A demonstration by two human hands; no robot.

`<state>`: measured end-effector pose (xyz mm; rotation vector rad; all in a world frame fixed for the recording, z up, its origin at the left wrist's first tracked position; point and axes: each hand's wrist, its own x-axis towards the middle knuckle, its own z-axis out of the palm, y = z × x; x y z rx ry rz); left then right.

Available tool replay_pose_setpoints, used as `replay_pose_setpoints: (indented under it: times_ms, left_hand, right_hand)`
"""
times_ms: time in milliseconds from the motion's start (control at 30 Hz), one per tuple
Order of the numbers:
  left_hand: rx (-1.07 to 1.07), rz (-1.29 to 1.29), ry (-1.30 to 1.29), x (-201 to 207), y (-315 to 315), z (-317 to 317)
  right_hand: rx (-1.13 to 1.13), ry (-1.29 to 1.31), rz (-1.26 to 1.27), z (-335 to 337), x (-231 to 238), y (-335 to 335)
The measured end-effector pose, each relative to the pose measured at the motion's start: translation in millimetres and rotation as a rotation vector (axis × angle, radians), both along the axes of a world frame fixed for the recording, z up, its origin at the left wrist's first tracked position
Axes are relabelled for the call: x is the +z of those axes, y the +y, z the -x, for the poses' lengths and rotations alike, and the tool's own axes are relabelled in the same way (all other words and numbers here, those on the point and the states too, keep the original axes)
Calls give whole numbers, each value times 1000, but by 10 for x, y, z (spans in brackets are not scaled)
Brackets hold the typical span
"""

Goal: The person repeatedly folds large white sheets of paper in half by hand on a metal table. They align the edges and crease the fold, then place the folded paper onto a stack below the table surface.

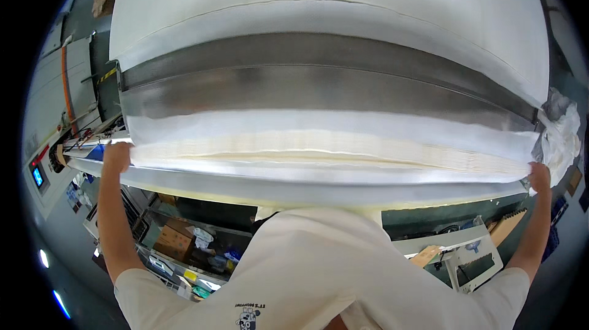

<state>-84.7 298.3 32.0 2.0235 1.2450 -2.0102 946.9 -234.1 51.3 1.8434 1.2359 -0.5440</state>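
"Where the far left begins, what stands there?"

"A small lit screen (38, 176), then a blue object (96, 152) just beside the left hand (121, 157). That hand is closed on the left end of a white fabric (334, 121); its fingertips are hidden."

"And below that arm?"

"A gap between arm and pale shirt (319, 244) looks down on a cardboard box (173, 243) among clutter."

"What fills the middle?"

"The white fabric, stretched crosswise from hand to hand, with a cream pleated strip (276, 144) running along it. Its far edge borders a wide grey band (319, 87); beyond spreads a broad white sheet (331, 17). Nearer, the front edge of the desk (307, 194) appears right up against the shirt, so room there is tight."

"And the right?"

"Below, a second gap shows a white frame (451, 271). Above it, the right hand (538, 176) pinches the fabric's other end, fingers too small to make out singly. A crumpled plastic bag (563, 139) crowds just beside it."
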Motion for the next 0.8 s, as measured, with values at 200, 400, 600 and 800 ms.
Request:
replay_pose_setpoints:
  times_ms: [200,400,600,800]
  left_hand:
    - [-3,225,176,-389,-460,187]
    - [-14,236,194,-686,-533,455]
    - [284,-353,234,-539,-294,438]
    - [326,-622,-79,-750,-192,714]
  right_hand:
    - [-18,-24,351,607,-224,-59]
    - [57,-2,313,650,-571,-353]
    - [-108,-113,341,565,-649,-554]
    - [-48,4,375,235,-445,-960]
